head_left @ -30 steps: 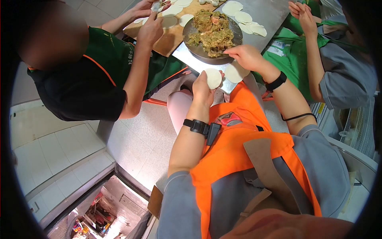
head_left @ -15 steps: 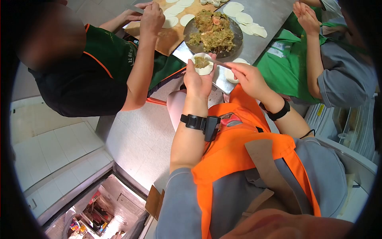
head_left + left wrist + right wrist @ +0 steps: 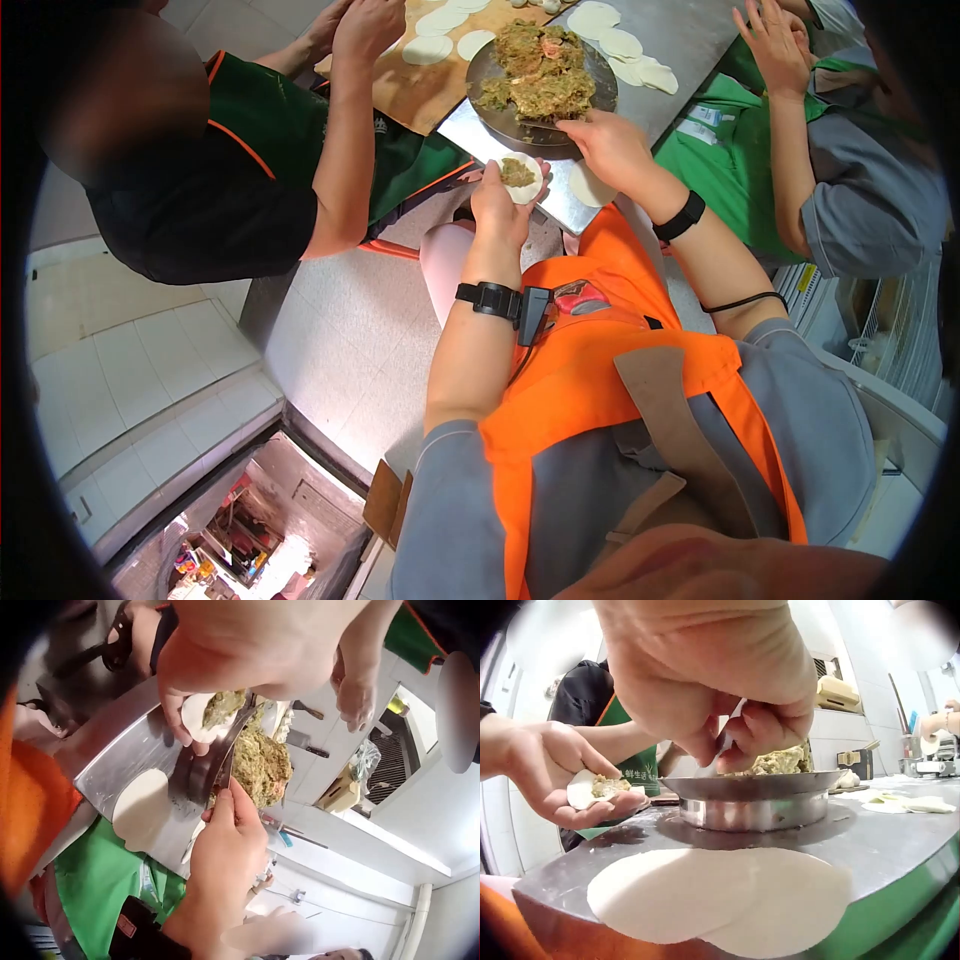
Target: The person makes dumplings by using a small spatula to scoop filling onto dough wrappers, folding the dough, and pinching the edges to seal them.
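My left hand (image 3: 497,208) holds a round dough wrapper (image 3: 528,193) palm up, with a patch of greenish-brown filling on it; in the right wrist view the fingers cup the wrapper (image 3: 579,793) from below and the thumb lies along its edge. My right hand (image 3: 612,150) pinches the handle of a thin metal utensil (image 3: 226,772) at the near rim of a round metal pan (image 3: 497,122). Chopped filling (image 3: 540,78) is heaped in that pan. The utensil's far end is hidden at the filling. The left hand is just in front of the pan.
Two overlapping wrappers (image 3: 667,889) lie at the near corner of the metal table (image 3: 547,881). More wrappers (image 3: 620,43) lie beyond the pan, others on a wooden board (image 3: 408,100). A person in a dark green apron (image 3: 260,130) stands left; another in green (image 3: 715,150) is at right.
The left hand's wrapper was bare, then got filling on it. The right hand moved from the pan to the wrapper with the utensil, then back to the pan's near side.
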Motion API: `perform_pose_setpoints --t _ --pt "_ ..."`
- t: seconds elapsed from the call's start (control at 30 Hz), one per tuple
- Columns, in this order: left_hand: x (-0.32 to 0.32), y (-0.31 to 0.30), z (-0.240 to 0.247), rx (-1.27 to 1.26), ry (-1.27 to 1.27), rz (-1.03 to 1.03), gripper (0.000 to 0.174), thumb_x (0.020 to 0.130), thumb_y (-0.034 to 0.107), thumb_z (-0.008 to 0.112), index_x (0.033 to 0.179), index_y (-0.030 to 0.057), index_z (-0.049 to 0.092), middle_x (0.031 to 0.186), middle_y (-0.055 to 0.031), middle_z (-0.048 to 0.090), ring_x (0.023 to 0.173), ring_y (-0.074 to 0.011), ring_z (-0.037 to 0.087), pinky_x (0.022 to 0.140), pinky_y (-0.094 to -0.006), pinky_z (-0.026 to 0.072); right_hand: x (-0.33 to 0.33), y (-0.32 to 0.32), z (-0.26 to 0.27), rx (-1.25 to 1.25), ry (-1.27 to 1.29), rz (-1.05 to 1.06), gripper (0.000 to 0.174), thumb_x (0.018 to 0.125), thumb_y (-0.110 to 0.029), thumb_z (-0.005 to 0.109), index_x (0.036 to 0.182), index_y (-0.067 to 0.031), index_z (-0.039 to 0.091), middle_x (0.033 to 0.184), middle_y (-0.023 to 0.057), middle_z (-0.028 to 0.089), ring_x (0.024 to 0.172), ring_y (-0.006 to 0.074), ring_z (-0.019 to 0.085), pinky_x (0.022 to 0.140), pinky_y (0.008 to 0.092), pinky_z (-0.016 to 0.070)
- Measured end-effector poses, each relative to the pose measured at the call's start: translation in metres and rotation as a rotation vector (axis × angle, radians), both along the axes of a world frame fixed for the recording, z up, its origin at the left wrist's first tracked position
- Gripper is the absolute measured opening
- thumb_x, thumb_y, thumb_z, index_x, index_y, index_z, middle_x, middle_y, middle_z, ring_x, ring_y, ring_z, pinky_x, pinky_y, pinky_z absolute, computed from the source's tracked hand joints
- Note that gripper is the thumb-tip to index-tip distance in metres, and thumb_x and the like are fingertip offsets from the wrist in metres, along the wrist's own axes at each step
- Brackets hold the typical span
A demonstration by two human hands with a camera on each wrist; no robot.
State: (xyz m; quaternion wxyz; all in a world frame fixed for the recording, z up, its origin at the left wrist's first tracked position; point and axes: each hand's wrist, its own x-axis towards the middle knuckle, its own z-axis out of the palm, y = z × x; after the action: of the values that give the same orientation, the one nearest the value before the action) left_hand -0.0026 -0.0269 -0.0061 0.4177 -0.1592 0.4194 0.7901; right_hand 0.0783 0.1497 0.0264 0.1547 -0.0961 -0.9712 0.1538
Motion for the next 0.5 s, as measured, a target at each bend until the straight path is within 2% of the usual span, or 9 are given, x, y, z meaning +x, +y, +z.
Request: perform_pose_setpoints --t 0.03,0.13,0.23,0.33,0.37,0.47,0.5 --pt "-0.002 0.000 -0.002 0.027 -0.008 -0.010 0.049 0.106 0.036 0.024 0.128 -0.0032 0.043 0.114 -0.0238 0.061 0.102 -0.0365 0.065 0.081 -0.0432 0.0557 -0.001 0.000 -0.001 -0.002 -0.020 0.008 0.022 0.090 -0.017 0.059 0.109 -0.0149 0.070 0.083 0.0127 0.061 0.081 0.0349 0.062 0.066 0.0435 0.0485" --pt "-0.004 -0.002 -0.004 0.035 -0.019 -0.026 0.051 0.106 0.037 0.022 0.129 -0.0038 0.042 0.115 -0.0239 0.061 0.102 -0.0372 0.065 0.082 -0.0435 0.0556 0.005 0.012 -0.009 -0.214 -0.003 0.125 0.024 0.090 -0.015 0.059 0.111 -0.0164 0.070 0.084 0.0130 0.062 0.081 0.0338 0.062 0.066 0.0423 0.0485" --pt "-0.005 -0.002 -0.004 0.074 0.008 -0.113 0.054 0.106 0.038 0.020 0.131 -0.0047 0.041 0.119 -0.0254 0.059 0.108 -0.0381 0.062 0.088 -0.0462 0.0531 0.023 0.003 -0.005 -0.436 0.030 0.226 0.027 0.087 -0.011 0.060 0.111 -0.0178 0.071 0.082 0.0116 0.060 0.078 0.0316 0.061 0.066 0.0413 0.0475" --pt "0.003 0.003 0.010 0.205 -0.025 -0.116 0.057 0.106 0.039 0.017 0.132 -0.0057 0.040 0.123 -0.0263 0.057 0.115 -0.0386 0.058 0.097 -0.0490 0.0478 0.044 -0.021 0.007 -0.212 0.082 0.228 0.031 0.083 -0.007 0.063 0.111 -0.0182 0.071 0.077 0.0098 0.056 0.074 0.0290 0.057 0.064 0.0393 0.0459" --pt "0.005 0.003 0.015 0.250 -0.055 -0.113 0.059 0.106 0.040 0.016 0.133 -0.0060 0.040 0.127 -0.0263 0.055 0.119 -0.0386 0.054 0.103 -0.0511 0.0429 0.049 -0.025 0.007 -0.135 0.087 0.233 0.033 0.081 -0.010 0.066 0.112 -0.0193 0.070 0.077 0.0078 0.053 0.074 0.0293 0.055 0.062 0.0394 0.0450" --pt "0.006 0.001 0.020 0.300 -0.112 0.000 0.053 0.106 0.038 0.020 0.126 -0.0046 0.045 0.118 -0.0228 0.060 0.110 -0.0379 0.061 0.095 -0.0500 0.0484 0.059 -0.027 0.020 -0.078 0.100 0.240 0.032 0.081 -0.011 0.067 0.111 -0.0198 0.071 0.076 0.0080 0.052 0.072 0.0289 0.054 0.060 0.0395 0.0434" --pt "0.006 -0.001 0.022 0.293 -0.085 -0.015 0.053 0.107 0.038 0.020 0.126 -0.0044 0.046 0.118 -0.0226 0.060 0.111 -0.0379 0.061 0.095 -0.0498 0.0486 0.059 -0.027 0.023 -0.148 0.129 0.213 0.032 0.081 -0.011 0.066 0.111 -0.0195 0.071 0.075 0.0082 0.052 0.071 0.0290 0.054 0.059 0.0397 0.0431"
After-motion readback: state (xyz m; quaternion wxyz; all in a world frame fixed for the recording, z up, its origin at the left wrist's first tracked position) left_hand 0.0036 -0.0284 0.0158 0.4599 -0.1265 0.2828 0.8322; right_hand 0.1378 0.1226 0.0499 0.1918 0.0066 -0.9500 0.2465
